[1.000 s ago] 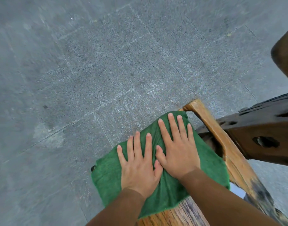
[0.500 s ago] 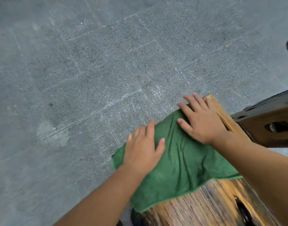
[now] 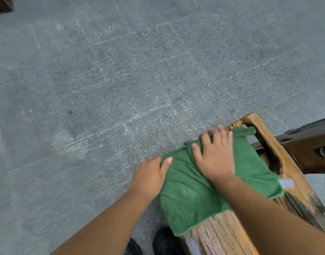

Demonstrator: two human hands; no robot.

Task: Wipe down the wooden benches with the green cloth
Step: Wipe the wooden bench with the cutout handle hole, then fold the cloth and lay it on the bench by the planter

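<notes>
Hands pressed to a green cloth (image 3: 198,192) on the end of a wooden bench (image 3: 224,234), we look down from head height over grey stone paving (image 3: 121,80). Our right hand (image 3: 216,157) lies flat and open on top of the cloth, fingers spread toward the bench's far end, palm down, gripping nothing. Our left hand (image 3: 148,176) rests at the cloth's left edge, where the fabric drapes over the side of the bench; the thumb lies on the cloth, but we cannot tell whether the hidden fingers clutch it. The cloth covers most of the bench end, one corner reaching a slot near the tip. A darker wooden bench (image 3: 312,146) stands just beside it at right. Dark shoes (image 3: 165,242) show below.
</notes>
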